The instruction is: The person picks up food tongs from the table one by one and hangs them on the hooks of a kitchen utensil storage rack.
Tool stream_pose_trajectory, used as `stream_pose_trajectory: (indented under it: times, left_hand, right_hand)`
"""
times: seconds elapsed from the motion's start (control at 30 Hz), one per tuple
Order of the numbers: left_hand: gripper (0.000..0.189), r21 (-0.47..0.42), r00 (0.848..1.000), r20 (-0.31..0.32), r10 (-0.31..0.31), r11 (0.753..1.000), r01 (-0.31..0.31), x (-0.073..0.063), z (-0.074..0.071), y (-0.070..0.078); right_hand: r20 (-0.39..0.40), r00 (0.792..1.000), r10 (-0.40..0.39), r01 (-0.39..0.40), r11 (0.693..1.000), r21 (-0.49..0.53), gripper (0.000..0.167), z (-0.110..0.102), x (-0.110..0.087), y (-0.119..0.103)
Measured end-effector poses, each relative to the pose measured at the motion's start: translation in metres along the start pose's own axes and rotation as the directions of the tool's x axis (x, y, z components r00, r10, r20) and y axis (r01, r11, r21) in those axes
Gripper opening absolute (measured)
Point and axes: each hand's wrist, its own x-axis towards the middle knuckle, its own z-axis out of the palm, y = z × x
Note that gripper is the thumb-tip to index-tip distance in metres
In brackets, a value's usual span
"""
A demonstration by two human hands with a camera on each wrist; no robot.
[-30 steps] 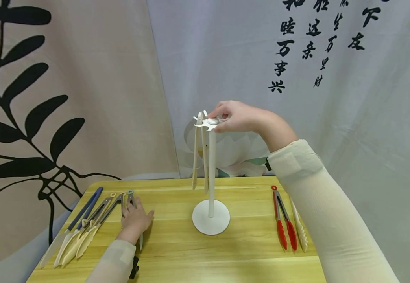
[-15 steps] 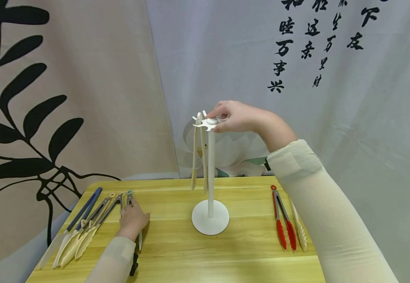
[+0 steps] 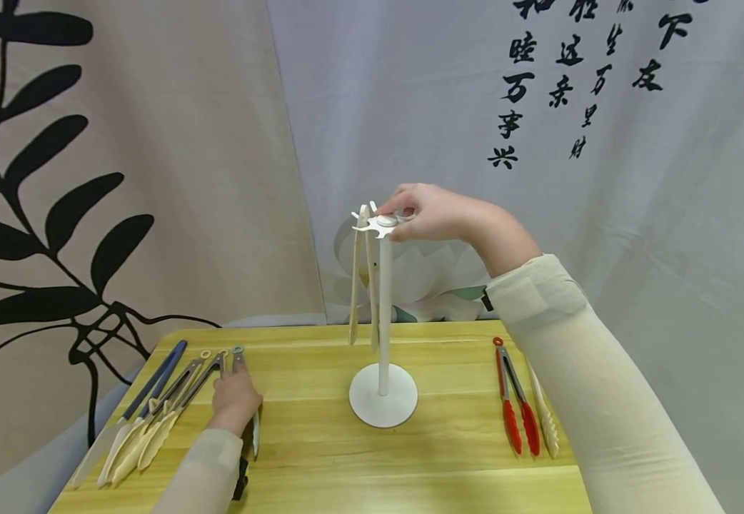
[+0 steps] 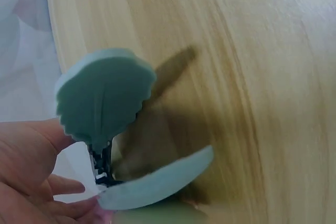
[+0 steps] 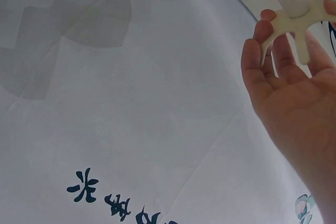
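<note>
Presently, right hand [image 3: 436,214] grips white utensil rack [image 3: 384,314]; left hand [image 3: 235,401] grasps green tongs [image 4: 105,98], left of rack. Recommend even squeeze, rack held steady.

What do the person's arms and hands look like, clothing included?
Left hand and right hand are ungloved. The left sleeve and right sleeve are plain cream; a small black piece shows at each one's edge.

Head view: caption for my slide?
Right hand grips the top of a white stand; left hand partly covers green tongs.
</note>
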Motion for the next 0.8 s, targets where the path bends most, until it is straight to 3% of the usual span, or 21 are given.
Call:
stream_pose_trajectory:
  times: [0.13, 0.4, 0.8]
  left_hand:
    - [0.085, 0.006, 1.000, -0.002, -0.012, 1.000, 0.012, 0.0008, -0.0028, 0.0002]
    - [0.052, 0.098, 0.999, 0.035, -0.012, 0.995, 0.009, -0.0041, -0.0050, 0.0020]
    - [0.041, 0.120, 0.995, 0.077, -0.065, 0.991, 0.056, 0.0004, -0.0018, 0.0063]
  right_hand:
    - [-0.003, 1.000, 0.005, -0.005, 1.000, 0.005, 0.043, -0.0002, -0.0009, -0.0005]
    - [-0.003, 1.000, 0.006, -0.006, 1.000, 0.004, 0.044, 0.0007, -0.0011, -0.0009]
    - [-0.006, 1.000, -0.005, 0.005, 1.000, -0.008, 0.045, 0.0007, -0.0006, 0.0007]
